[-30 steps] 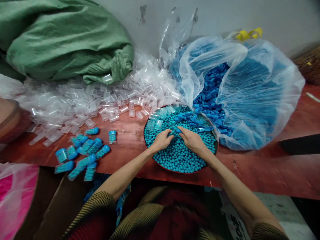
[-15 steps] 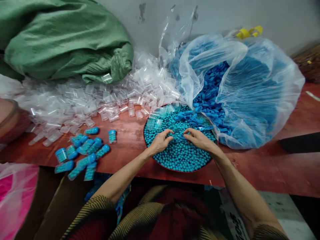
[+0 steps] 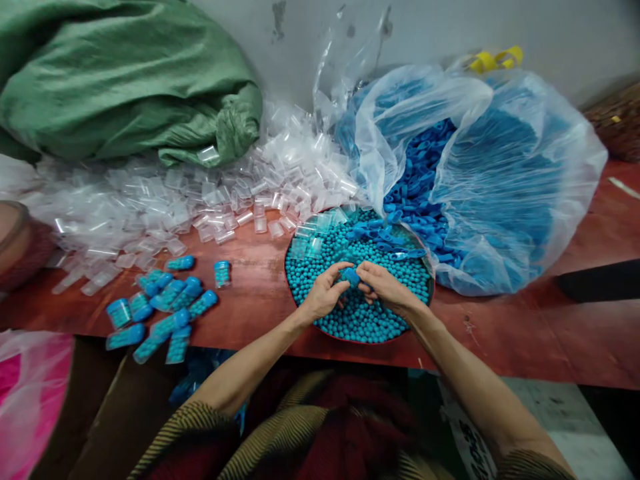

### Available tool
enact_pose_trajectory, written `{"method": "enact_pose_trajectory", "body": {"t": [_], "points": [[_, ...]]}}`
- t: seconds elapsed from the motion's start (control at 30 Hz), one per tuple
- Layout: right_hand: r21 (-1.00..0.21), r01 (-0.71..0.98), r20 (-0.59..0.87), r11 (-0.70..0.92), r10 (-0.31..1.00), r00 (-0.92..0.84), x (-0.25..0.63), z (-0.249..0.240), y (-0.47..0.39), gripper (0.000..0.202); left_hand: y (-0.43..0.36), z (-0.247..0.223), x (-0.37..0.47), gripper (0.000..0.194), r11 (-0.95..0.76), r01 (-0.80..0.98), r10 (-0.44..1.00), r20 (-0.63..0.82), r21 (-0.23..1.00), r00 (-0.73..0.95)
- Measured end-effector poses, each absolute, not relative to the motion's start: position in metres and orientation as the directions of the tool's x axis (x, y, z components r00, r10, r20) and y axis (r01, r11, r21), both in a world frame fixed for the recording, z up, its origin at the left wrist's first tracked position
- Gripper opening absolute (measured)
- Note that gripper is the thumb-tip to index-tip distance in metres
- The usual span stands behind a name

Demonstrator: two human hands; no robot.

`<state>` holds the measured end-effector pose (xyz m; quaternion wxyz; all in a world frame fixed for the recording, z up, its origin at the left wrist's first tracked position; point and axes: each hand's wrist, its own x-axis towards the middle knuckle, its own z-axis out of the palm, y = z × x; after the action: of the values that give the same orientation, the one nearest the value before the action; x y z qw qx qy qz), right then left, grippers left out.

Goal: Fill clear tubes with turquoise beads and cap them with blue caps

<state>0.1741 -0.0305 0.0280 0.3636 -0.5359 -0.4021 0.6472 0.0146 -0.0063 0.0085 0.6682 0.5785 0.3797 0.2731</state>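
Over a round tray of turquoise beads point(image 3: 367, 328), my two hands meet at a small clear vial with a blue cap point(image 3: 351, 276). My left hand point(image 3: 323, 293) is closed round the vial's body, which its fingers mostly hide. The thumb and fingers of my right hand point(image 3: 384, 288) pinch at the blue cap. Several loose blue caps point(image 3: 380, 235) lie on the beads at the tray's far right. A few clear empty vials point(image 3: 315, 233) rest on the beads at the far left.
A heap of clear vials point(image 3: 220, 200) spreads along the back beside a green sack point(image 3: 130, 80). Several filled, capped vials point(image 3: 170, 297) lie on the red table point(image 3: 240, 280) at left. A translucent bag point(image 3: 500, 180) of blue caps stands at right. A pinkish bowl point(image 3: 20, 247) sits far left.
My hands have come together over the beads, fingers closing on the vial and its blue cap, now plainly visible between them. The whole view has shifted slightly.
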Motion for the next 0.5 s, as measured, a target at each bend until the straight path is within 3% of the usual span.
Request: {"method": "enact_pose_trajectory", "body": {"t": [0.1,0.2,0.33,0.5], "points": [[-0.939,-0.085,-0.329,-0.333,0.943,-0.057,0.167,0.024,-0.035,0.037,-0.007,0.013,0.017,0.051,0.218,0.079,0.82,-0.227,0.973,0.525],[-0.936,-0.164,-0.303,-0.312,0.95,-0.076,0.16,0.024,-0.039,0.036,-0.005,0.018,0.015,0.053,0.212,0.091,0.801,-0.227,0.973,0.554],[-0.934,-0.061,-0.347,-0.353,0.933,-0.095,0.16,0.029,-0.04,0.036,-0.005,0.021,0.009,0.059,0.18,0.122,0.792,-0.217,0.976,0.571],[-0.896,-0.035,-0.413,-0.442,0.862,-0.294,0.174,0.029,-0.038,0.04,-0.011,0.02,0.007,0.053,0.154,0.143,0.774,-0.209,0.978,0.598]]}}
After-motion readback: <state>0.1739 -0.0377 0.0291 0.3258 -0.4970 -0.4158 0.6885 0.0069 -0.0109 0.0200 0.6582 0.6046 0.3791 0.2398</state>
